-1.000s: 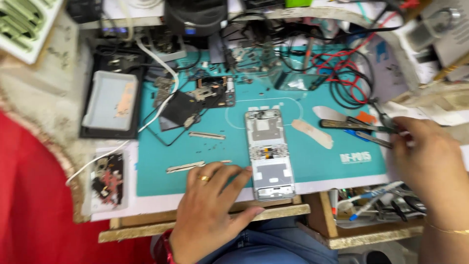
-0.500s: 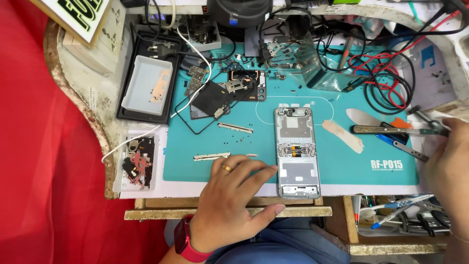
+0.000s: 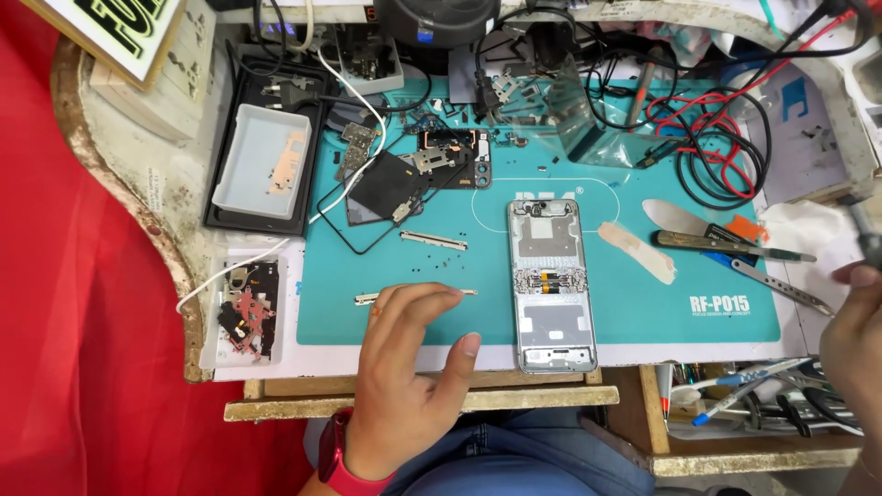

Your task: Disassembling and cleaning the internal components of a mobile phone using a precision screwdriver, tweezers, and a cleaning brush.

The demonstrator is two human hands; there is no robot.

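Teal mat (image 3: 643, 321) atop cluttered workbench (image 3: 138, 184)

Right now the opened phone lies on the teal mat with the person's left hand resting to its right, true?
Not quite. In the head view the opened phone does lie on the teal mat, but the left hand rests to its left, not its right.

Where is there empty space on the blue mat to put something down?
Bare mat lies between the opened phone and the tools on the right, below the tape strip. Another patch sits between the left hand and the thin metal strip. The top edge is crowded with parts and cables.
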